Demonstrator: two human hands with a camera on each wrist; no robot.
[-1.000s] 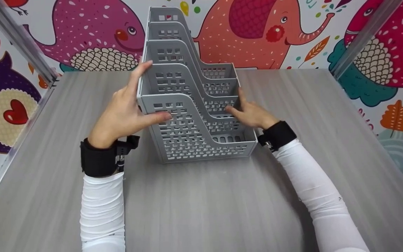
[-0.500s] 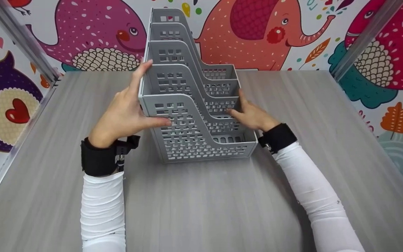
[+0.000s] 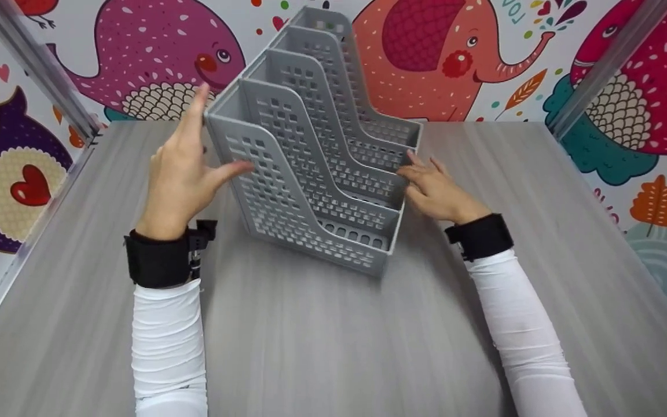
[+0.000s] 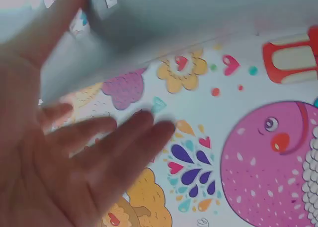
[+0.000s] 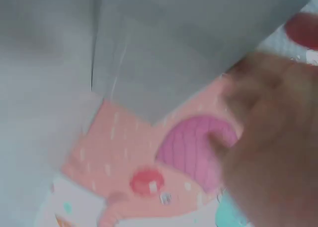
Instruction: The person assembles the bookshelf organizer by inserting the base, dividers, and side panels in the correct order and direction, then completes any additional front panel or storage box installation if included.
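Observation:
A grey plastic magazine file rack [image 3: 310, 168] with several perforated compartments stands at an angle on the table, its tall backs to the left and its low fronts to the right. My left hand [image 3: 174, 165] is at the tall back edge, fingers straight and thumb out over the nearest panel. In the left wrist view the fingers [image 4: 129, 152] are spread away from the rack wall [image 4: 174, 23]. By the low fronts is my right hand [image 3: 440, 191], its fingertips at the outer edge. The right wrist view is blurred; that hand [image 5: 278, 132] lies beside the rack's smooth wall [image 5: 164, 53].
The rack stands on a grey wood-grain table [image 3: 333, 347]. Behind it rises a wall printed with cartoon animals [image 3: 426, 63]. Metal posts stand at the table's back left [image 3: 44, 63] and back right [image 3: 611, 63] corners.
The rack has turned on the table, its far end swinging right and its near end left. My left hand has moved left and loosened from the back; my right hand has shifted slightly right.

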